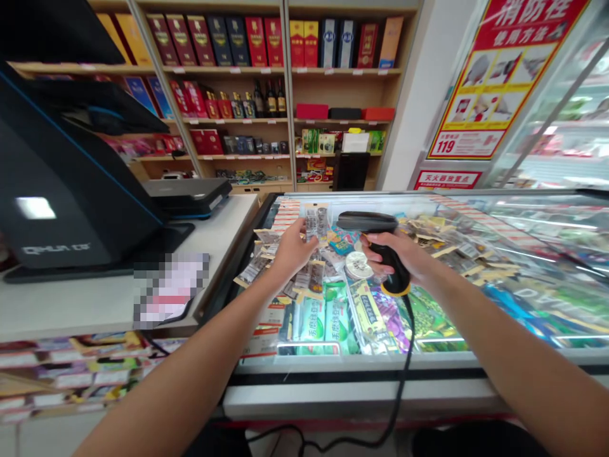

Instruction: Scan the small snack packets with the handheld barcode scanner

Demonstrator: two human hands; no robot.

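In my left hand (294, 247) is a small clear packet (316, 219) with dark printing and a pale top edge, pinched between thumb and fingers. My right hand (391, 251) is wrapped round the handle of a black barcode scanner (366, 221). The scanner's head points left, towards the packet, with a gap between them. Its black cable (404, 374) hangs from the yellow-ringed handle end down past the front edge. Beneath and around my left hand lie several similar packets (311, 276) on the glass top of a chest freezer (380, 363).
More packets (428, 231) lie to the right on the glass. Green-and-white ice cream packs (326, 320) show through it. At left, a counter (228, 238) carries a black checkout terminal (90, 209) and a phone-like object (171, 289). Shelves of boxed goods (228, 41) stand behind.
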